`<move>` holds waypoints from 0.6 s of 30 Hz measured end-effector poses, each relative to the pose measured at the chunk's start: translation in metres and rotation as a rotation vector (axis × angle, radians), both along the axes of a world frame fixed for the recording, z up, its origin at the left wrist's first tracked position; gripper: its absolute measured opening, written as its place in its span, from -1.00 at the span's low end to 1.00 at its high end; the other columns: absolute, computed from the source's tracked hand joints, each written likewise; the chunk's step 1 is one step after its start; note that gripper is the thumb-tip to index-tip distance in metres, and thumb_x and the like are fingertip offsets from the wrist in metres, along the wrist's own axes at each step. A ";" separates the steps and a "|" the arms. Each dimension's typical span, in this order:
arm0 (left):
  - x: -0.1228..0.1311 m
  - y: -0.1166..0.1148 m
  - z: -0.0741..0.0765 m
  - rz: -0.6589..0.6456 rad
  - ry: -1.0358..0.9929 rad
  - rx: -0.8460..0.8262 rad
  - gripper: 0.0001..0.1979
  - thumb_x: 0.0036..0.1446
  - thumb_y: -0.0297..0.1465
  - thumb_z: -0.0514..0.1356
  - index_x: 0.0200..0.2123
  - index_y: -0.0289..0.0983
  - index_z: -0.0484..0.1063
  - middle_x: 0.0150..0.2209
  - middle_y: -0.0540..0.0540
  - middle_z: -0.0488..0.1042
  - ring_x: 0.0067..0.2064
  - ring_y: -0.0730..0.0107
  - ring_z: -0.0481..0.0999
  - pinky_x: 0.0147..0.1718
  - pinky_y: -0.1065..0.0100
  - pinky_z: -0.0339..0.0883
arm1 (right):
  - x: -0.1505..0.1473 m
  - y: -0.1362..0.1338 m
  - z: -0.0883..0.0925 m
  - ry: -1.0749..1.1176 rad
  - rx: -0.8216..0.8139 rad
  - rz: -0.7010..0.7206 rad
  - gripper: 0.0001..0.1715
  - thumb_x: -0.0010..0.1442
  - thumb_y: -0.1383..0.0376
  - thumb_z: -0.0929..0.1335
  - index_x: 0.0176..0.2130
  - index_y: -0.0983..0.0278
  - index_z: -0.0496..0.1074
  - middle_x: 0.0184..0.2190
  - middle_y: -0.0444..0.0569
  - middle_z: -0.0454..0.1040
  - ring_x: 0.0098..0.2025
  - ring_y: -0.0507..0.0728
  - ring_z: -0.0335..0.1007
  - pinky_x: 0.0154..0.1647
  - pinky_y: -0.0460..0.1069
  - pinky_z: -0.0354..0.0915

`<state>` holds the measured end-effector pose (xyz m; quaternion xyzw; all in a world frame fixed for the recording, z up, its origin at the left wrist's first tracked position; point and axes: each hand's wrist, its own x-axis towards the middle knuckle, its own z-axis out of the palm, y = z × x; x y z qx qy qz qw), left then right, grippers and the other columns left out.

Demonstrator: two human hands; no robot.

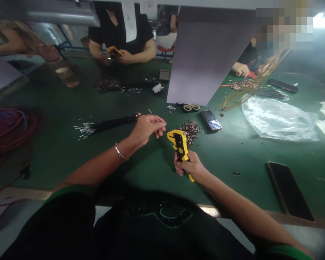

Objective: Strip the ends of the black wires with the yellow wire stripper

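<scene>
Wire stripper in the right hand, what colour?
The plastic wire stripper is bright yellow with black panels; it shows best in the head view.

The right hand (pixel 189 167) grips an upright yellow-and-black wire stripper (pixel 180 145); the left hand (pixel 147 129) pinches a thin dark wire (pixel 156 116).

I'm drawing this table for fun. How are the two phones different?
The keypad phone is small, with rows of bluish keys; the black smartphone is bigger, with one dark screen and no keys. The keypad phone lies further from the table's edge than the smartphone. Both lie flat on the green tabletop.
</scene>
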<state>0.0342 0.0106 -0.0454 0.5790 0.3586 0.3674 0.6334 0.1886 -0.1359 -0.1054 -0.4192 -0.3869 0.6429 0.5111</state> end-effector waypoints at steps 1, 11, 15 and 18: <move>0.000 0.000 -0.001 0.000 0.001 0.006 -0.91 -0.03 -0.48 0.31 -0.44 -0.37 0.45 -0.55 -0.07 0.49 -0.63 0.55 0.43 -0.69 0.48 0.25 | -0.001 0.000 0.000 -0.005 0.000 -0.006 -0.77 -0.09 0.40 0.39 -0.37 0.30 0.29 -0.63 -0.25 0.31 -0.71 -0.05 0.18 -0.70 -0.09 0.22; 0.003 0.000 -0.003 0.008 0.023 0.029 -0.93 0.00 -0.50 0.29 -0.43 -0.39 0.45 -0.55 -0.07 0.49 -0.62 0.57 0.43 -0.67 0.50 0.25 | -0.002 0.001 -0.005 -0.092 0.022 -0.051 -0.80 -0.09 0.41 0.36 -0.37 0.29 0.29 -0.62 -0.23 0.33 -0.70 -0.03 0.23 -0.68 -0.09 0.21; 0.003 0.001 -0.004 -0.006 -0.008 0.039 -0.92 0.01 -0.49 0.29 -0.42 -0.40 0.45 -0.55 -0.06 0.49 -0.61 0.55 0.43 -0.67 0.48 0.26 | 0.001 0.002 -0.004 -0.158 0.074 -0.077 -0.82 -0.08 0.41 0.35 -0.37 0.30 0.30 -0.62 -0.23 0.33 -0.69 -0.03 0.24 -0.68 -0.10 0.19; 0.003 0.001 -0.003 -0.014 -0.011 0.060 -0.91 0.02 -0.48 0.29 -0.40 -0.40 0.45 -0.53 -0.06 0.49 -0.60 0.54 0.44 -0.66 0.47 0.27 | 0.001 0.003 -0.001 -0.176 0.074 -0.090 -0.83 -0.08 0.39 0.35 -0.38 0.29 0.29 -0.64 -0.23 0.32 -0.70 -0.02 0.22 -0.69 -0.11 0.18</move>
